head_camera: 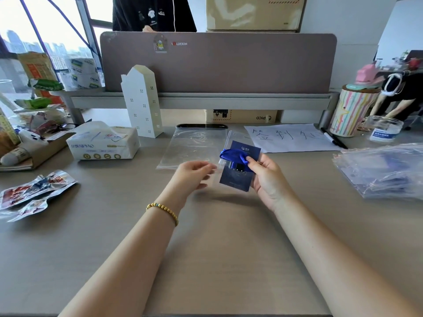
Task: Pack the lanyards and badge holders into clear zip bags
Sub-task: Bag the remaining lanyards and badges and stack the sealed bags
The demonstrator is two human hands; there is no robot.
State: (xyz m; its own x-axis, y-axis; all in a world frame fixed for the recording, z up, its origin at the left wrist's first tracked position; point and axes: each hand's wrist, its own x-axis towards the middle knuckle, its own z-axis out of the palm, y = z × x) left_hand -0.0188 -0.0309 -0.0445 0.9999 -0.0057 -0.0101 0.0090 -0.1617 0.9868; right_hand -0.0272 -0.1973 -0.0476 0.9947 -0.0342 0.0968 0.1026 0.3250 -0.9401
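Just in front of the flat empty zip bag point(191, 146) on the table point(206, 236), the right hand point(266, 177) pinches a dark badge holder point(238, 177) and blue lanyard point(231, 155) with curled fingers point(251, 162). The left hand point(191, 177), beside them, pinches a clear bag's edge point(214, 168). Packed bags point(384, 172) lie far right of it.

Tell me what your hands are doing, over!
Right hand grips badge holder and blue lanyard. Left hand pinches a clear zip bag edge. Spare bags flat behind. Nothing in the way.
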